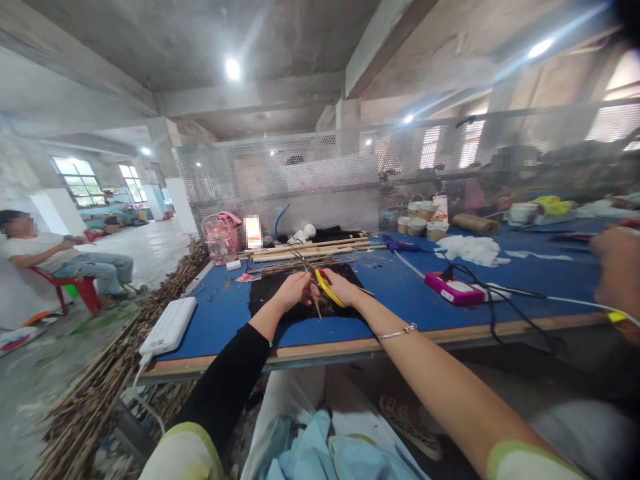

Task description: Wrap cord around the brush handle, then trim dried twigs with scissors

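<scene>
Over a black cloth on the blue table, my left hand is closed around a thin brown twig that points down toward the table's front edge. Just to its right, my right hand grips scissors with a yellow handle. The blades point up and to the left, close to the left fingers. Whether they touch the twig cannot be made out. Behind both hands lie several light wooden sticks and thinner brown twigs.
A white power bank lies at the table's left. To the right are a magenta power strip with cables, white material and small pots. Another person's arm is at far right; a person sits at far left.
</scene>
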Demonstrator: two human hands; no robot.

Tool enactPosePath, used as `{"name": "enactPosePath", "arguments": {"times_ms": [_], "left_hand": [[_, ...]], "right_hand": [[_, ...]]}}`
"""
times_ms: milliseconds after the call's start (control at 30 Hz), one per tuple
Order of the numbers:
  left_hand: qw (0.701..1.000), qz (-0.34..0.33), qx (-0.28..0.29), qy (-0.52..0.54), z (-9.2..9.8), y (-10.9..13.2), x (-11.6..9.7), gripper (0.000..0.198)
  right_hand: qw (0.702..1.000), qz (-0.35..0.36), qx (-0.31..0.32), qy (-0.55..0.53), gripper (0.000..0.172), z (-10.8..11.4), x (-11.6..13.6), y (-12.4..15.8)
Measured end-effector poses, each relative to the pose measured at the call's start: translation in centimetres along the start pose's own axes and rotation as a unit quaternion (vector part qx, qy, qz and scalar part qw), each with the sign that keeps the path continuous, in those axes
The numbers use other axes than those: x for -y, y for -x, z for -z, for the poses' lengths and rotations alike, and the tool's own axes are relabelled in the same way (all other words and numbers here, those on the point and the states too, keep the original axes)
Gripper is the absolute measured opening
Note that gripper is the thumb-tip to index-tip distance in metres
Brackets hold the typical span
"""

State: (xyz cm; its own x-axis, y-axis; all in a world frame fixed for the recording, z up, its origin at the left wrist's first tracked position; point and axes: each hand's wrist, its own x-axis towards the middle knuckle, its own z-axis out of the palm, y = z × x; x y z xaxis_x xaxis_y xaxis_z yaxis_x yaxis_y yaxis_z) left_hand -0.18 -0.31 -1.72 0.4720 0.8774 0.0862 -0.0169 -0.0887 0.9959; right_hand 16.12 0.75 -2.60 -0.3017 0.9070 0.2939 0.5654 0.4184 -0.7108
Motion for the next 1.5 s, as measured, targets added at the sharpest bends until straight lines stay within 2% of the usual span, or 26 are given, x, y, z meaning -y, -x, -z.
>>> {"name": "enactPosePath", "arguments": {"times_ms": [100, 300, 567, 767, 900, 1000, 1100, 1300, 1500], "left_hand": [[1.000, -0.009, 0.005, -0.007, 0.04, 0.02, 0.04, 0.030], [1.000, -0.011, -0.015, -0.020, -0.30, 0.43, -0.55, 0.030], [1.000, 0.005, -0.022, -0.011, -0.17, -0.02, -0.09, 0.028], [0.996, -0.015, -0.076, -0.044, -0.10, -0.04, -0.32, 0.030], [0.991, -0.046, -0.095, -0.086, 0.03, 0.00, -0.36, 0.028], [0.987, -0.057, -0.097, -0.115, 0.06, -0.04, -0.22, 0.027], [0.984, -0.060, -0.101, -0.135, 0.07, -0.06, -0.14, 0.027], [0.985, -0.057, -0.100, -0.125, -0.10, 0.05, -0.32, 0.028], [0.992, -0.009, -0.091, -0.087, -0.22, 0.15, -0.61, 0.028]], "right_hand": [[0.999, -0.018, -0.003, 0.040, 0.031, 0.16, -0.17, -0.07], [0.994, -0.018, -0.031, 0.102, 0.011, 0.45, -0.04, 0.08], [0.988, -0.003, -0.041, 0.151, 0.005, 0.49, -0.15, -0.13], [0.985, -0.017, -0.061, 0.159, 0.012, 0.62, -0.10, -0.01], [0.982, -0.052, -0.047, 0.176, 0.029, 0.68, 0.27, 0.32], [0.986, -0.046, -0.032, 0.160, 0.042, 0.63, 0.43, 0.45], [0.987, -0.034, -0.035, 0.150, 0.045, 0.59, 0.48, 0.48], [0.988, -0.053, -0.024, 0.146, 0.026, 0.49, 0.51, 0.41], [0.987, -0.061, -0.040, 0.140, 0.012, 0.37, 0.30, 0.14]]}}
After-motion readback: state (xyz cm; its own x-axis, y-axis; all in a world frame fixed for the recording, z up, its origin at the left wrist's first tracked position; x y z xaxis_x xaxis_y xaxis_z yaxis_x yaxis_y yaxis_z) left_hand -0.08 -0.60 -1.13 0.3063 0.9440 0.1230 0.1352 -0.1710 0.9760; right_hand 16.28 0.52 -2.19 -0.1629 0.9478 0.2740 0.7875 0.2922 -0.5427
